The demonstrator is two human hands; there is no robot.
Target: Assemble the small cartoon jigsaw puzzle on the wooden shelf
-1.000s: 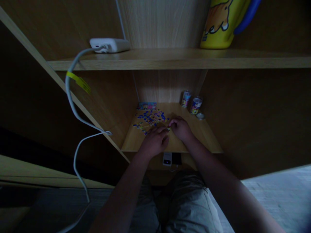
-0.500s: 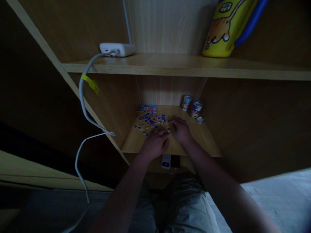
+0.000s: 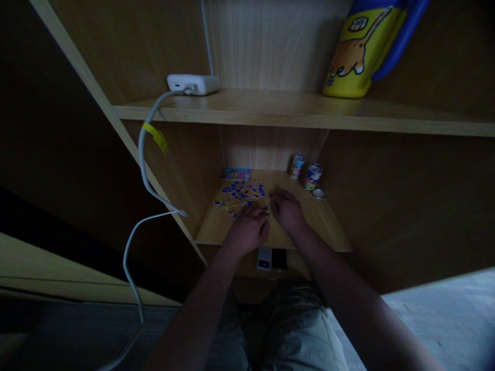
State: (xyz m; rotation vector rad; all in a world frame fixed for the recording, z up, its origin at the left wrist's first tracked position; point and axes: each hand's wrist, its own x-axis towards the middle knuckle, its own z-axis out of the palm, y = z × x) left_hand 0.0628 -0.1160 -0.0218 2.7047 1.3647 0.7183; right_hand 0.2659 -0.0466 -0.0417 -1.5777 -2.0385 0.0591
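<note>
Many small jigsaw pieces, mostly blue with some yellow, lie loose on the lower wooden shelf. My left hand rests at their near right edge, its fingers curled around something too small to make out. Close by on the right, my right hand is closed, fingertips pointing left; what it pinches, if anything, is hidden. A few small pieces show between the two hands. Behind the pile lies a colourful picture card.
Two printed cans and a round lid stand at the back right. Above, the upper shelf holds a white device with a hanging cable and a yellow mug. A white gadget sits below.
The view has shifted slightly, so the shelves appear lower. A blue piece seen by my right fingertips no longer shows there. Both hands have hardly moved.
</note>
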